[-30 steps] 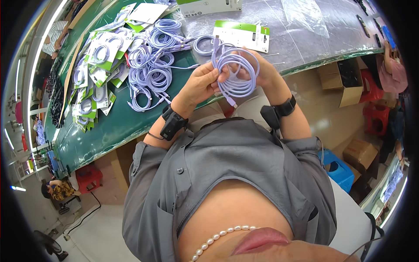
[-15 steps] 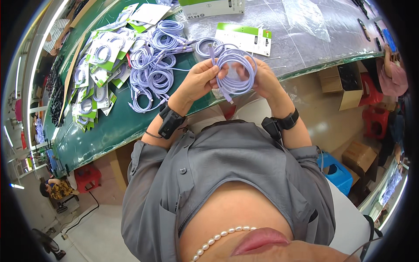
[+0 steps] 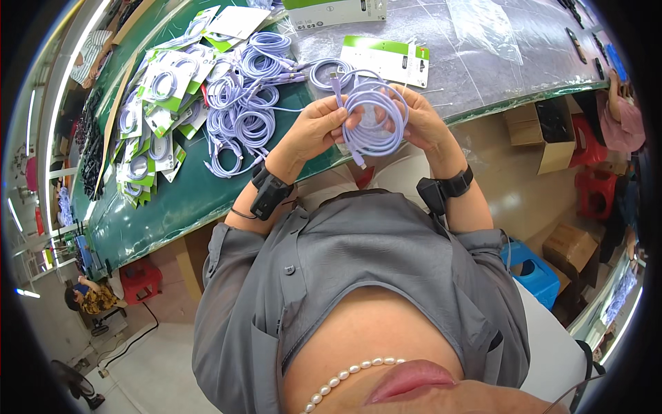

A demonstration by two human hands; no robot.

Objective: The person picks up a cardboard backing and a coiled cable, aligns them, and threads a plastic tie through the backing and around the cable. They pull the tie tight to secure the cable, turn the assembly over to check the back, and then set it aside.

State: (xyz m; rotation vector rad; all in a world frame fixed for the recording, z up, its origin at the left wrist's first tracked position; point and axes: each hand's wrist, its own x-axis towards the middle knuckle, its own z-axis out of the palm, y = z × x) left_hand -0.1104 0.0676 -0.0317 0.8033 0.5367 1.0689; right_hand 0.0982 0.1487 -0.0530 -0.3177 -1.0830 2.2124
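A coiled lavender charging cable [image 3: 376, 141] is held up between my two hands, just over the table's near edge. My left hand [image 3: 321, 124] pinches the coil's left side, near a plug that points up. Around the right side of the same coil, the fingers of my right hand [image 3: 419, 121] are curled, partly hidden by the loops. A second plug hangs at the bottom of the coil. Left of my hands lies a pile of coiled lavender cables [image 3: 252, 103]. Another loose coil [image 3: 327, 74] rests on the table just beyond my hands.
White-and-green cards with cables [image 3: 162, 90] are heaped on the left of the green table [image 3: 131, 238]. One flat card [image 3: 389, 58] lies beyond my hands, with clear plastic film [image 3: 486, 31] further right. A blue stool [image 3: 529, 276] and cardboard boxes stand at the right on the floor.
The held coil has turned and spread a little, its lower plug shifting slightly. My right hand has moved slightly right. The pile on the table stays as it was.
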